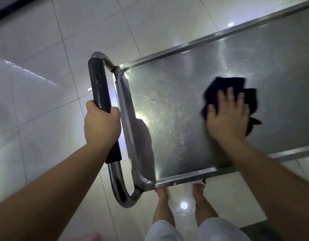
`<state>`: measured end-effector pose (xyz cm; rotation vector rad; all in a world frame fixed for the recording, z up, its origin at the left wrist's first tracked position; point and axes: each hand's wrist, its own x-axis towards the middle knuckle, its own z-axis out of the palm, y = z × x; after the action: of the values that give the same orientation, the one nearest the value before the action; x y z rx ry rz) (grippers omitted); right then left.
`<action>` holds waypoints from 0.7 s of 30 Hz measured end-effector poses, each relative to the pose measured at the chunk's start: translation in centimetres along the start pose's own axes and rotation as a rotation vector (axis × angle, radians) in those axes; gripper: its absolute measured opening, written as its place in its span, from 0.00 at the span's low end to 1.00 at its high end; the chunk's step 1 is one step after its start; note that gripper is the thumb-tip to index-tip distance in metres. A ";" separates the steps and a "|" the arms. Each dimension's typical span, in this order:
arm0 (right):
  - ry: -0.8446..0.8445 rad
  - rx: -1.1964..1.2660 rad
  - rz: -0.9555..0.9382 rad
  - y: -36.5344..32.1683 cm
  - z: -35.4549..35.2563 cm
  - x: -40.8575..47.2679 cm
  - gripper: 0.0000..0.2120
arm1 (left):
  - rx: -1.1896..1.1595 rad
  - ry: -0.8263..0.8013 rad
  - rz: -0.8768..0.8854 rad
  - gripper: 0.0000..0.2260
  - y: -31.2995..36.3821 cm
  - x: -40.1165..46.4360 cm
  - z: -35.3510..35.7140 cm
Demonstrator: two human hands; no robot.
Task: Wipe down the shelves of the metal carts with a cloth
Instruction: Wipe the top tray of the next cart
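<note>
A stainless metal cart's top shelf fills the middle and right of the head view, with a raised rim all round. A dark cloth lies on the shelf towards its near right part. My right hand presses flat on the cloth with fingers spread; the hand and cloth are blurred. At the cart's left end is a bent steel tube with a black foam-covered handle. My left hand grips this handle around its middle.
Glossy pale floor tiles surround the cart and reflect ceiling lights. My legs and white slippers stand right under the shelf's near edge. A dark strip runs along the far top left corner.
</note>
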<state>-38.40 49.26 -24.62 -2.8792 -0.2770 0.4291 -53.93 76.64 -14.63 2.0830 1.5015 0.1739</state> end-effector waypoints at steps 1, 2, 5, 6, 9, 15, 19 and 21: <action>-0.021 -0.007 -0.093 -2.7 1.3 -1.9 0.33 | 0.002 0.000 -0.001 0.17 0.0 0.0 0.0; -0.049 -0.013 -0.199 -5.4 2.7 -4.4 0.32 | 0.004 -0.003 -0.002 0.17 0.1 -0.1 0.0; -0.195 -0.019 -0.579 -13.2 7.0 -12.2 0.30 | 0.012 0.005 -0.001 0.15 0.3 -0.2 0.0; -0.267 -0.013 -0.669 -15.0 7.6 -13.9 0.29 | 0.014 0.012 0.000 0.15 0.3 -0.3 -0.1; -0.371 0.020 -0.818 -16.1 7.7 -13.8 0.30 | 0.013 0.012 0.006 0.15 0.4 -0.4 -0.2; -0.182 -0.077 -0.698 -5.6 2.8 -2.7 0.29 | -0.019 -0.033 -0.003 0.16 0.1 -0.3 -0.2; -0.024 -0.038 -0.214 3.6 -3.2 7.4 0.34 | -0.018 -0.029 0.000 0.15 0.2 -0.3 -0.3; -0.018 -0.016 -0.045 6.5 -5.5 10.7 0.37 | -0.009 -0.028 0.001 0.15 0.2 -0.3 -0.2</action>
<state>-25.68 44.28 -23.85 -2.8802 -0.3495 0.4466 -53.99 76.37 -14.28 2.0708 1.4812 0.1510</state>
